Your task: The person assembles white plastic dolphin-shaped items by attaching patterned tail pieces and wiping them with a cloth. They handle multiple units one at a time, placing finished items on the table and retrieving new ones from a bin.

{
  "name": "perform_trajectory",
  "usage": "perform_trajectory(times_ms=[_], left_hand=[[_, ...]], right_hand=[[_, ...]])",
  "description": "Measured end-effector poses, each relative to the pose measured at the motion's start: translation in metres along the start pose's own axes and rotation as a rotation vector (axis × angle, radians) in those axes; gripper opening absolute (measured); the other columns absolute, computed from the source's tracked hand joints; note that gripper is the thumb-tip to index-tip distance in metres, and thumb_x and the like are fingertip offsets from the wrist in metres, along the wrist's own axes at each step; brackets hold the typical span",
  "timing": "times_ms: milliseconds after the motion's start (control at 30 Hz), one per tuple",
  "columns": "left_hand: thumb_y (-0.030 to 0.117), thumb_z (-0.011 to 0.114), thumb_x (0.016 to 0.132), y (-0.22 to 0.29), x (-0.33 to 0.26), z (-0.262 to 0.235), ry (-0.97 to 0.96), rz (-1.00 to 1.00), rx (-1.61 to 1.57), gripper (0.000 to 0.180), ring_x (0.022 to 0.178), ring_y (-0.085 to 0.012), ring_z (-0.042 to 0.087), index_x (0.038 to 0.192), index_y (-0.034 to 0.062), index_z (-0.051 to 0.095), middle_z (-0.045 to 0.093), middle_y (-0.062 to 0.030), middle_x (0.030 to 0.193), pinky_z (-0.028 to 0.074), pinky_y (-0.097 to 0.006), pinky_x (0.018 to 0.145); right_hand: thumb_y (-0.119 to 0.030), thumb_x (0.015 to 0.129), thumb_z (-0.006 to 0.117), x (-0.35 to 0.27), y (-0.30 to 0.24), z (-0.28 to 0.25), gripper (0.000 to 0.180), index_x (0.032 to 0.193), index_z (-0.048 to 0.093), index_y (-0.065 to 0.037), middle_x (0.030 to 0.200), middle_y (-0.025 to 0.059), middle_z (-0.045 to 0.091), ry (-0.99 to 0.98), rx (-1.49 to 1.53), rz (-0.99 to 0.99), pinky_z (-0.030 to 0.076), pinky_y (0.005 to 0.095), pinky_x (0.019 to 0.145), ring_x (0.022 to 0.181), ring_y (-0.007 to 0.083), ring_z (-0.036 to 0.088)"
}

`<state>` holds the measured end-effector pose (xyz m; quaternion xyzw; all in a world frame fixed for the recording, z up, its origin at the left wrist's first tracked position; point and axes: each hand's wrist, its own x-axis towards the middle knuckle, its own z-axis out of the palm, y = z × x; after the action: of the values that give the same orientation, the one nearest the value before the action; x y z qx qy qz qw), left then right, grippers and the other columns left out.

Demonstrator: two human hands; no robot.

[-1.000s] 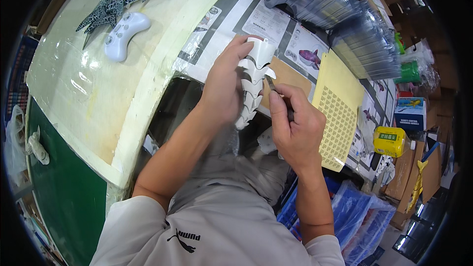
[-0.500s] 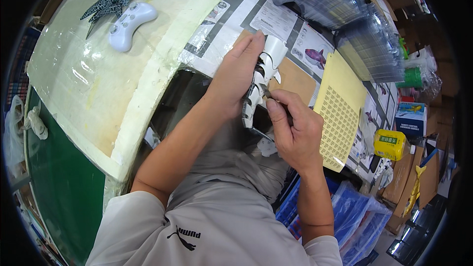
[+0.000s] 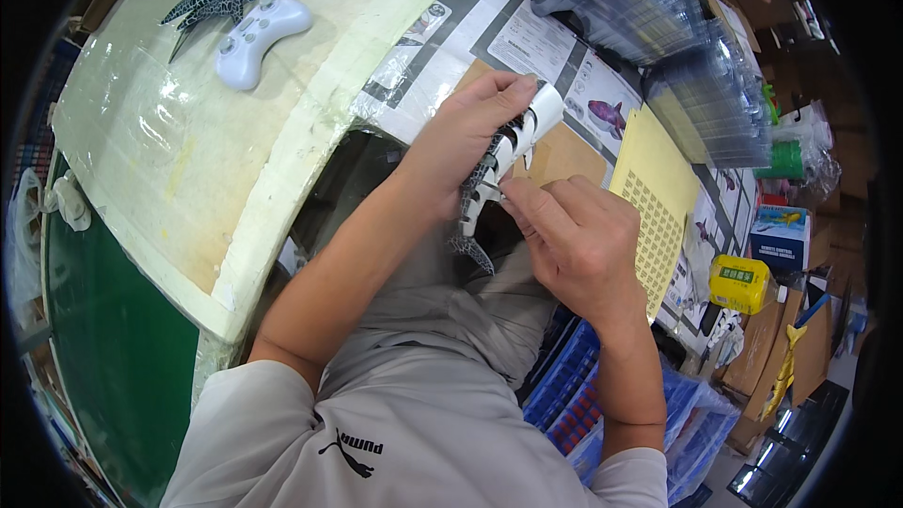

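Left hand [image 3: 466, 136] grips the toy [image 3: 503, 165] by its white body; right hand [image 3: 574, 240] pinches its edge. Light, jointed plastic, probably fragile.

left hand [image 3: 461, 146] gripping toy shark [image 3: 499, 169], right hand [image 3: 578, 240] touching

Single head-worn fisheye, close, straight down over workbench [image 3: 188, 160]

- A pale yellow table [image 3: 188, 160] with a curved edge, glossy with glare, fills ten o'clock.
- A green floor [image 3: 122, 357] shows at eight o'clock.
- Cardboard boxes [image 3: 752, 367] stand crowded at four o'clock.
- Blue crates [image 3: 574, 395] sit at five o'clock.
- Clear plastic trays [image 3: 658, 19] are stacked at one o'clock.
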<state>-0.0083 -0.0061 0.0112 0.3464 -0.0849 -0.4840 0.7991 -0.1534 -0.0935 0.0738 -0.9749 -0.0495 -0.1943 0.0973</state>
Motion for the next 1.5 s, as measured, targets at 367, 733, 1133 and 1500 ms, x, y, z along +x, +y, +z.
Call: perform_trajectory(times_ms=[367,733,1133,1500], left_hand=[[0.021,0.06,0.107,0.0,0.01,-0.016,-0.106,-0.127,-0.084,0.031,0.085,-0.0098,0.07,0.132,0.0027,0.062,0.071,-0.0045,0.105,0.058,-0.025,0.071],[0.022,0.062,0.106,-0.002,0.014,-0.015,-0.062,-0.089,-0.1,0.034,0.083,-0.011,0.071,0.135,0.0039,0.06,0.071,-0.0049,0.104,0.059,-0.026,0.069],[0.025,0.062,0.106,0.001,0.016,-0.016,-0.06,-0.2,-0.128,0.033,0.073,-0.0097,0.069,0.133,0.0064,0.063,0.072,-0.0025,0.097,0.056,-0.025,0.061],[0.032,0.06,0.106,0.001,0.015,-0.014,-0.014,-0.221,-0.108,0.027,0.05,-0.0046,0.058,0.126,0.0143,0.065,0.066,0.0039,0.078,0.041,-0.021,0.036]], right_hand=[[-0.003,0.081,0.081,0.008,0.011,0.006,0.021,0.101,0.076,-0.007,0.067,0.0056,0.057,0.046,-0.067,-0.022,0.043,0.0374,0.051,0.058,0.0226,0.058],[0.0,0.08,0.077,0.011,0.004,0.006,0.026,0.105,0.075,-0.008,0.068,0.0038,0.057,0.032,-0.116,-0.02,0.045,0.0361,0.051,0.059,0.0208,0.058],[-0.018,0.082,0.073,0.02,0.015,0.009,0.016,0.096,0.069,-0.012,0.067,0.0003,0.052,0.069,-0.188,-0.15,0.042,0.0343,0.049,0.06,0.0157,0.058],[-0.016,0.081,0.074,0.021,0.018,0.01,0.019,0.098,0.069,-0.01,0.068,0.0008,0.053,0.055,-0.186,-0.202,0.043,0.0334,0.052,0.062,0.0162,0.059]])
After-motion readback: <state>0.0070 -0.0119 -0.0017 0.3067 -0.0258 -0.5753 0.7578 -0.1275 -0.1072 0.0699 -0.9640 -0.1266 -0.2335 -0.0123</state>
